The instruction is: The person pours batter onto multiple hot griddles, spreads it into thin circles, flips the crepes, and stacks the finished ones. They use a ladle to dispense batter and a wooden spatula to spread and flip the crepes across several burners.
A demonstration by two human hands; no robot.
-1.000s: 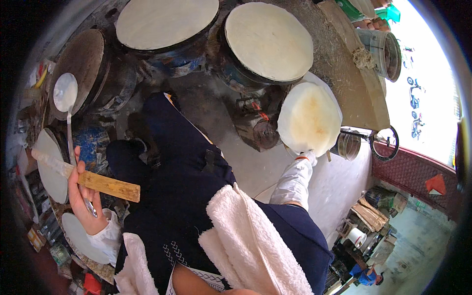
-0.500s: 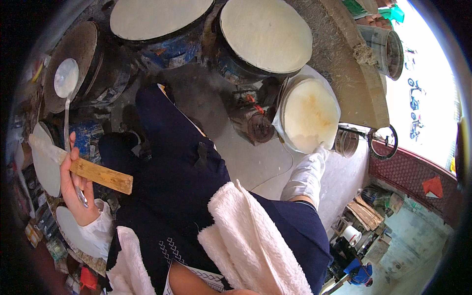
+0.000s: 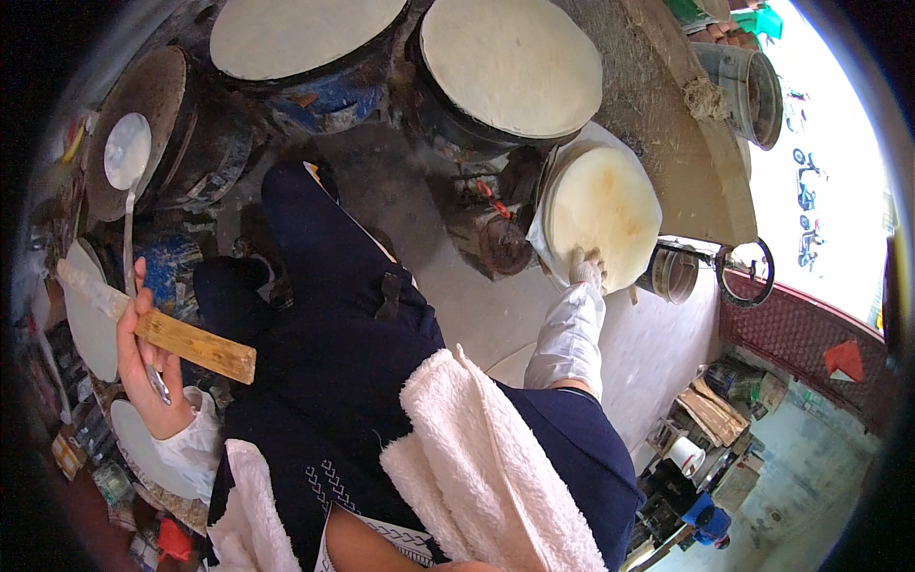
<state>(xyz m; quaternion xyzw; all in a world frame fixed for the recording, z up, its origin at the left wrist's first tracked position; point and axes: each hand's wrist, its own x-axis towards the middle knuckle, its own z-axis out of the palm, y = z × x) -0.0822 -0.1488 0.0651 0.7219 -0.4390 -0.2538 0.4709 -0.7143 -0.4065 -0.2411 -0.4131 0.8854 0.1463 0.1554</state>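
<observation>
My left hand (image 3: 152, 372) is closed round a metal ladle (image 3: 130, 224) and a flat wooden spreader (image 3: 195, 345) whose far end is pale with batter. The ladle's bowl is coated white and hangs in front of a bare, brown round griddle (image 3: 160, 86). My right hand (image 3: 587, 270), in a pale glove and white sleeve cover, rests its slightly spread fingers on the near edge of a stack of round thin pancakes (image 3: 610, 205). The top pancake has a browned patch. Two further griddles carry pale rounds, one pancake (image 3: 305, 33) at far left and another pancake (image 3: 510, 65) in the middle.
A can-like metal container (image 3: 496, 246) stands left of the stack. Beyond it runs a tan ledge (image 3: 696, 176) with a clear bucket (image 3: 743, 91). A wheel (image 3: 745, 275) and a maroon panel (image 3: 801, 353) are at right. White towels (image 3: 486, 458) lie over my lap.
My right hand has moved left and slightly nearer along the stack's edge, its fingers now lying on top. My left hand, the ladle and the spreader have hardly moved.
</observation>
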